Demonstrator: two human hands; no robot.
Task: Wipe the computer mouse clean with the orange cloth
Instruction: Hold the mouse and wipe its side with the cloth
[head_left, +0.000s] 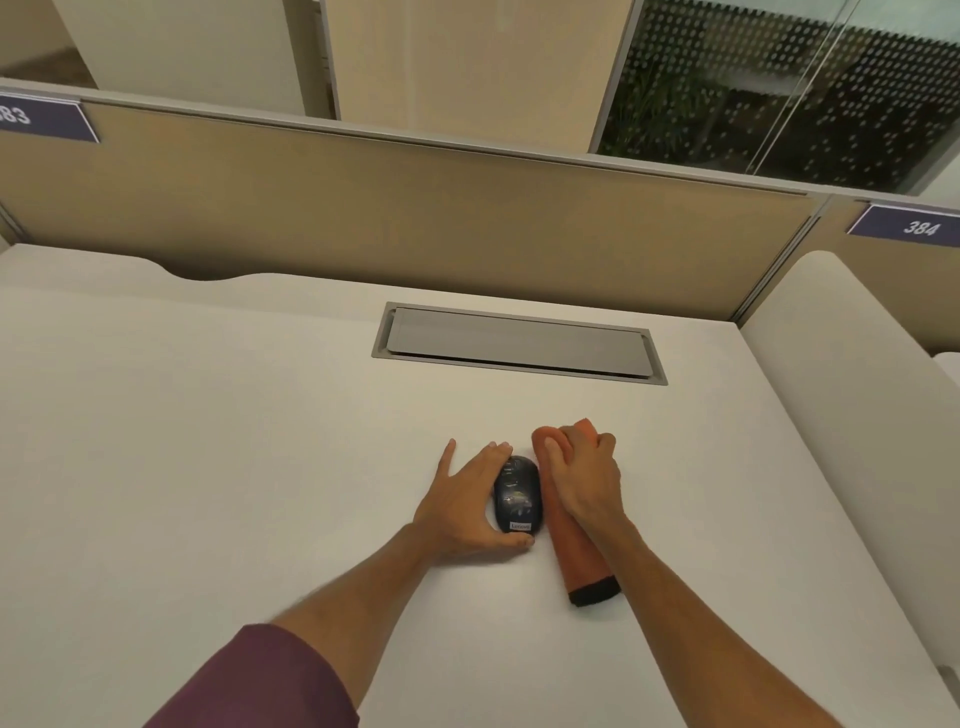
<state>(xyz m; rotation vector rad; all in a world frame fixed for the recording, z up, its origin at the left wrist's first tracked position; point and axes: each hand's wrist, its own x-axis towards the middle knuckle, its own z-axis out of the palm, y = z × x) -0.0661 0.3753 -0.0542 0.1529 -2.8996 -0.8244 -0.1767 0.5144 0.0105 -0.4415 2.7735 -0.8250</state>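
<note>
We see a big white tabletop (208, 441). It is flat and plain. Near the back, a long grey lid (519, 343) with a grey frame is set into it. A dark mouse (517, 496) lies on the tabletop, near the front and a bit right of the middle. Just beside it on the right lies a rolled orange cloth (579, 551) with a black edge at its near end. We cannot tell if the two touch. The left hand (467, 504) rests on the tabletop and holds the mouse. The right hand (584, 480) grips the far part of the cloth.
</note>
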